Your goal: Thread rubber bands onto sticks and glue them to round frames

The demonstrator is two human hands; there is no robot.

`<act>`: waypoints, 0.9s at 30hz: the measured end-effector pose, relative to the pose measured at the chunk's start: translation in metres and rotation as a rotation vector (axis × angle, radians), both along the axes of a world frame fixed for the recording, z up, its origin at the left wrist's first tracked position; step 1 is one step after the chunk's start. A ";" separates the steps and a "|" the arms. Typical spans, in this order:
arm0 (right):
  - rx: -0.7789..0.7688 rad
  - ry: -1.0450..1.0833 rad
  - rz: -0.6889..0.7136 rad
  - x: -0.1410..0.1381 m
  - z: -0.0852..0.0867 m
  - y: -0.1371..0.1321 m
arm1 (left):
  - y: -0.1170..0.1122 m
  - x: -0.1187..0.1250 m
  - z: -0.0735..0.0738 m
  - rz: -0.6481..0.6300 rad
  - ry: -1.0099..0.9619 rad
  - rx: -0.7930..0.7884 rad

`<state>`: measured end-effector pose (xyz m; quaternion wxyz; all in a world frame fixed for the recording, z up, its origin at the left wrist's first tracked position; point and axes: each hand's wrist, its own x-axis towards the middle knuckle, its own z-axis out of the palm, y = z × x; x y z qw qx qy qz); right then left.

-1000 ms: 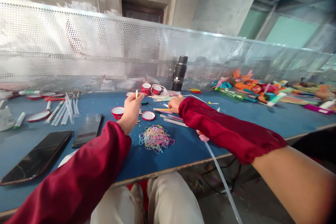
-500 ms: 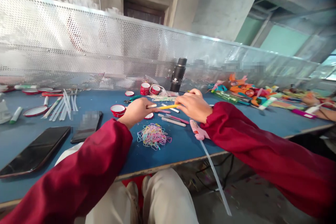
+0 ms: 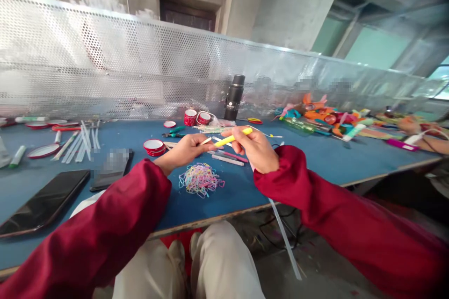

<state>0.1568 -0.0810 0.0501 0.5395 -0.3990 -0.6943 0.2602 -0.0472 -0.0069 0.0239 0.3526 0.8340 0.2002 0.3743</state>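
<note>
My left hand [image 3: 186, 148] is closed, thumb and fingers pinching a small pale stick-like piece [image 3: 206, 140] whose end pokes out; the rest is hidden by the fingers. Close beside it, my right hand [image 3: 257, 148] grips a yellow marker [image 3: 228, 140], tilted up to the right, its left end near my left fingertips. Several slim pens [image 3: 228, 160] lie on the table below the hands. Nearer to me is a pile of pastel paper clips [image 3: 201, 180]. From under my right sleeve a long translucent glue stick [image 3: 286, 240] hangs past the table edge.
Red tape rolls [image 3: 154, 146] sit left of my hands. A black thermos [image 3: 235, 97] stands before the perforated metal screen [image 3: 140, 65]. Two phones [image 3: 45, 201] and loose glue sticks [image 3: 81, 142] lie left. Colourful craft pieces [image 3: 322, 114] and another person's hand [image 3: 414, 126] are right.
My right hand has turned and come nearer, tilting the marker's right end upward. The pink glue gun is now hidden behind my right arm. My left hand keeps its pinch.
</note>
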 end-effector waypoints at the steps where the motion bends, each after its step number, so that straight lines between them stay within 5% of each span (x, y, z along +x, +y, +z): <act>1: 0.039 0.030 -0.026 -0.001 0.001 0.000 | 0.003 -0.002 0.000 -0.003 0.005 0.011; 7: 0.593 0.309 -0.290 0.028 0.047 0.000 | 0.019 -0.015 0.004 0.105 -0.111 -0.018; 9: 0.537 0.175 -0.207 0.029 0.050 -0.001 | 0.017 -0.016 0.005 0.096 -0.182 -0.110; 15: 0.322 -0.188 -0.020 -0.015 0.004 -0.005 | 0.003 -0.009 -0.001 -0.064 -0.153 -0.311; 19: 0.310 -0.214 -0.046 -0.024 -0.010 0.002 | 0.000 -0.007 -0.001 -0.124 -0.092 -0.415; 23: 0.300 -0.273 -0.108 -0.009 -0.019 0.028 | 0.009 -0.010 -0.002 0.028 -0.161 -0.499; 27: 0.266 -0.588 -0.195 0.006 -0.046 0.059 | 0.021 -0.012 -0.006 0.216 -0.280 -0.674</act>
